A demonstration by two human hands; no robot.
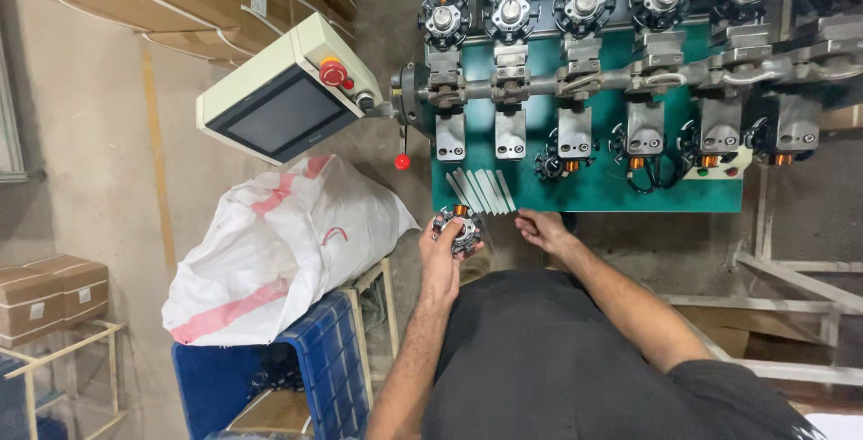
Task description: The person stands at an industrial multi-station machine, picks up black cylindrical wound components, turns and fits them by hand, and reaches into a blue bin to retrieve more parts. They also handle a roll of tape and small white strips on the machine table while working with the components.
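Near the middle of the picture, the person's left hand (442, 256) is closed around a small round metal part with copper wire coils (458, 227). The hand holds it up just below the bottom edge of the green machine (593, 190). The right hand (542, 227) is just beside it, a little to the right. Its fingers are bent and reach toward a fan of thin white strips (483, 190) lying on the green machine. It is hard to tell if the fingers pinch a strip.

More round coil parts (511, 10) sit in a row along the top of the picture. In the upper left is a cream box with a dark screen (280, 112) and a red button. Below it, a white sack with red stripes (279, 242) rests on a blue crate (328, 359).
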